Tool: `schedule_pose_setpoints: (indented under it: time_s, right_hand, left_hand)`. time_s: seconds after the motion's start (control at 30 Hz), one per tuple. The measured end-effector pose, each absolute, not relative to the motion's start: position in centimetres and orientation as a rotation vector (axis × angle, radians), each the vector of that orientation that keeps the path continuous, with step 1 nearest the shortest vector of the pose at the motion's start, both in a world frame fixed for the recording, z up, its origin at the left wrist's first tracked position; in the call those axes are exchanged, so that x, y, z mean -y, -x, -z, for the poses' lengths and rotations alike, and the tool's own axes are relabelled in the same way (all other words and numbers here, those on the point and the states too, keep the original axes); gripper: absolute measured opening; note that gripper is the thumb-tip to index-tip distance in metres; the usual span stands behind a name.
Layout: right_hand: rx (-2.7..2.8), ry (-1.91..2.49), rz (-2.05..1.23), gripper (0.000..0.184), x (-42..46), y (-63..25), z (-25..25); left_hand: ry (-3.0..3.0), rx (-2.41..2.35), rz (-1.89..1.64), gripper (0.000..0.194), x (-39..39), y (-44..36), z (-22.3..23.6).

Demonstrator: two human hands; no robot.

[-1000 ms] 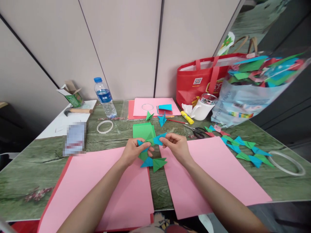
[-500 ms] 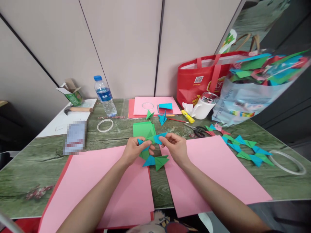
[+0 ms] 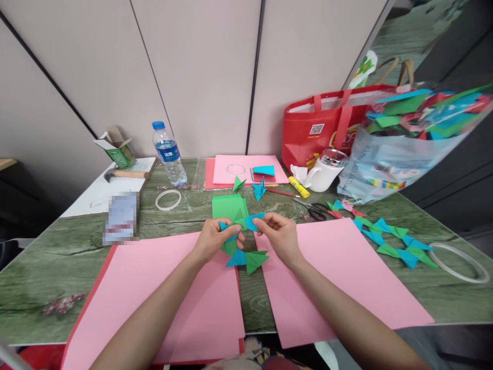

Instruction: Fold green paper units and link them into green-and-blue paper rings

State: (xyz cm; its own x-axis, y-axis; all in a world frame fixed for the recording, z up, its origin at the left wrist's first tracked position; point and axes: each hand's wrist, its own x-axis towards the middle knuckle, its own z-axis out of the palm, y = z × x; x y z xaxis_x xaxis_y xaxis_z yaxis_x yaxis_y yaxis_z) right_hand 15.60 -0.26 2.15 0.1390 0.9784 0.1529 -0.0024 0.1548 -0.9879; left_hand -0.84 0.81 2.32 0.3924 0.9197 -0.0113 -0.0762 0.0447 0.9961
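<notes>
Between my hands is a curved chain of folded blue and green paper pieces (image 3: 235,258), held above the table. My left hand (image 3: 215,237) is closed on its left side, thumb on top by a blue piece. With thumb and fingers, my right hand (image 3: 278,232) pinches the blue paper piece (image 3: 254,222) at the chain's upper right end. The lower end, a green piece (image 3: 256,261), hangs free. Behind the hands lies a stack of green paper squares (image 3: 227,206). Fingers cover parts of the chain.
Pink sheets lie left (image 3: 162,288) and right (image 3: 346,277). A finished-looking blue-green paper ring (image 3: 410,241), scissors (image 3: 318,210), a glue stick (image 3: 299,187) and a white mug (image 3: 325,172) are at right. A water bottle (image 3: 169,156) and hammer (image 3: 127,173) stand and lie back left.
The camera view has shifted slightly. Both hands keep their hold on the paper chain, with hardly any movement.
</notes>
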Motion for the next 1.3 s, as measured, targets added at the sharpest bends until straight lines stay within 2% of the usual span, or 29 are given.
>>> schedule_pose_setpoints:
  time_s: [0.47,0.87,1.07,1.2,1.3]
  right_hand:
    - [1.167,1.149,-1.013,0.021,0.0,-15.8,-1.8]
    - [1.320,1.112,-1.091,0.024,-0.6,-16.3,-1.2]
    - [1.364,1.098,-1.246,0.025,-0.8,-15.9,-0.2]
    - [1.333,1.073,-1.301,0.030,-1.4,-15.7,0.7]
    - [1.304,1.121,-1.315,0.025,-2.7,-16.1,1.5]
  left_hand:
    - [-1.148,-0.917,-0.938,0.029,-0.6,0.3,-2.2]
    - [-0.990,-0.748,-0.722,0.041,-1.6,2.3,-2.8]
    - [-1.102,-1.000,-0.705,0.031,-1.5,1.8,-2.5]
    - [-1.054,-0.947,-0.669,0.032,-1.4,1.8,-2.6]
    - [-1.027,-0.920,-0.685,0.032,-1.6,2.2,-2.6]
